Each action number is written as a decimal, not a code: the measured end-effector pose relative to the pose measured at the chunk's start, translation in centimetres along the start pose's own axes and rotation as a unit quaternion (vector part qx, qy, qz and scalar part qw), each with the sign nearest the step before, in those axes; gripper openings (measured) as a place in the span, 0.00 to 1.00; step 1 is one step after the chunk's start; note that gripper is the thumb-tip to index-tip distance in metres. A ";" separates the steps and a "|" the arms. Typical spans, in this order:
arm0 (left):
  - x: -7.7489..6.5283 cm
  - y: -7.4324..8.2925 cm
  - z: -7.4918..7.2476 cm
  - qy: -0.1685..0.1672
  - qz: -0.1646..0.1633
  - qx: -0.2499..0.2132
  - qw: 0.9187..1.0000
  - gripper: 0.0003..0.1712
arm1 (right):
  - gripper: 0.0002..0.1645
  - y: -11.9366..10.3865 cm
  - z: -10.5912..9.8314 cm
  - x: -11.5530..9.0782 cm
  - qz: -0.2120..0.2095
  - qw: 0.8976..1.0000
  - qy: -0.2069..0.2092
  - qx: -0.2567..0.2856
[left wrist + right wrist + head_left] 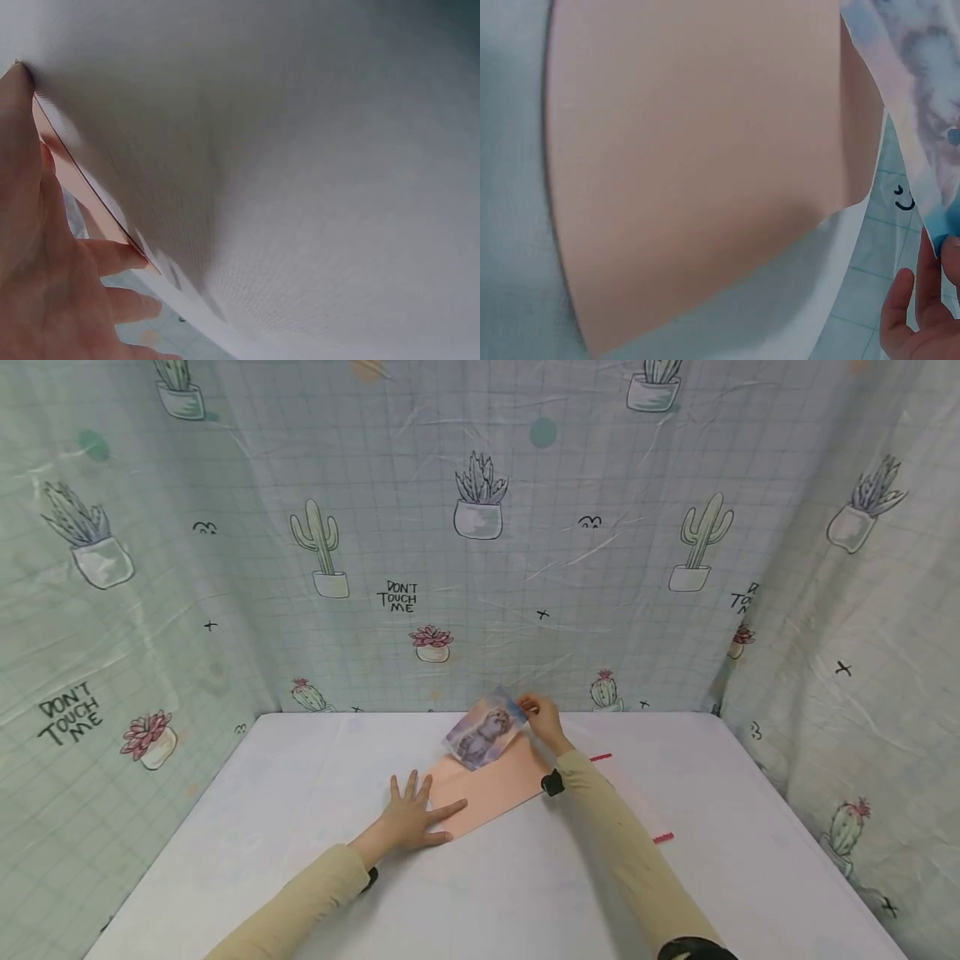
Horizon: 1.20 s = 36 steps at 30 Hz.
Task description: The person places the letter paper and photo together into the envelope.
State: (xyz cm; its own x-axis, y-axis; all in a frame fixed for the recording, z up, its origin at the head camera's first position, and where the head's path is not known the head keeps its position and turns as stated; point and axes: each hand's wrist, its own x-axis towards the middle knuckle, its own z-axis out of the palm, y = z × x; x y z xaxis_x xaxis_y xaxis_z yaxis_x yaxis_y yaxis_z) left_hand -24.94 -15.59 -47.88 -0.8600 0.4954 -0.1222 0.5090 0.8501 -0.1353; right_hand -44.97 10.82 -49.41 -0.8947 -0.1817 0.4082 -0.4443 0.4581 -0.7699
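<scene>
A peach-colored sheet of paper or card [491,791] lies at a slant on the table. Flat and spread, my left hand [408,818] presses on its left end, with the thumb and some fingers over the edge. Thumb and fingers of my right hand [545,722] pinch one corner of a small picture [486,731] of a fluffy animal in purple, pink and blue. The picture is tilted above the far side of the sheet. In the right wrist view, the pinched blue corner shows beside the hand [922,307], and the sheet [705,150] has a raised far edge.
A pale pink item with red ends [663,837] lies to the right, partly covered by the right forearm. The white table [315,777] ends at a cactus-print curtain [480,585] behind and on both sides.
</scene>
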 end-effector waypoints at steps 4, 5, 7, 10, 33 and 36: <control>-0.2 0.2 -0.5 -0.006 -0.001 -0.002 1.000 0.34 | 0.16 2.1 0.6 0.5 -0.011 1.000 -0.022 -0.011; -0.2 0.2 -0.5 -0.004 0.000 -0.004 1.000 0.35 | 0.16 2.3 0.8 0.6 0.004 1.000 -0.026 -0.010; -0.2 0.2 -0.6 -0.003 0.000 -0.005 1.000 0.35 | 0.18 -0.6 0.2 -0.7 0.034 0.998 -0.048 -0.027; 0.0 0.0 -0.3 -0.004 -0.003 -0.003 1.000 0.35 | 0.17 -2.2 0.0 -1.8 0.038 0.996 -0.064 -0.041; 0.3 -0.1 0.5 0.010 -0.008 0.004 1.000 0.35 | 0.09 -3.4 -1.0 -2.6 0.183 0.970 -0.154 -0.050; 0.1 -0.1 0.4 0.011 -0.006 0.003 1.000 0.34 | 0.08 -3.6 -0.9 -2.9 0.187 0.972 -0.134 -0.048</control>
State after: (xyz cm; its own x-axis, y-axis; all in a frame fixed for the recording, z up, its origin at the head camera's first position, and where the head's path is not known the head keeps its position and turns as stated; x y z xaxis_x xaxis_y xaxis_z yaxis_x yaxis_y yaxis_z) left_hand -25.01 -15.69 -48.24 -0.8670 0.4885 -0.0982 0.4981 0.8554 -0.1420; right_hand -40.75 10.51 -47.36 -0.9784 -0.2023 -0.0436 -0.0917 0.6128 -0.7849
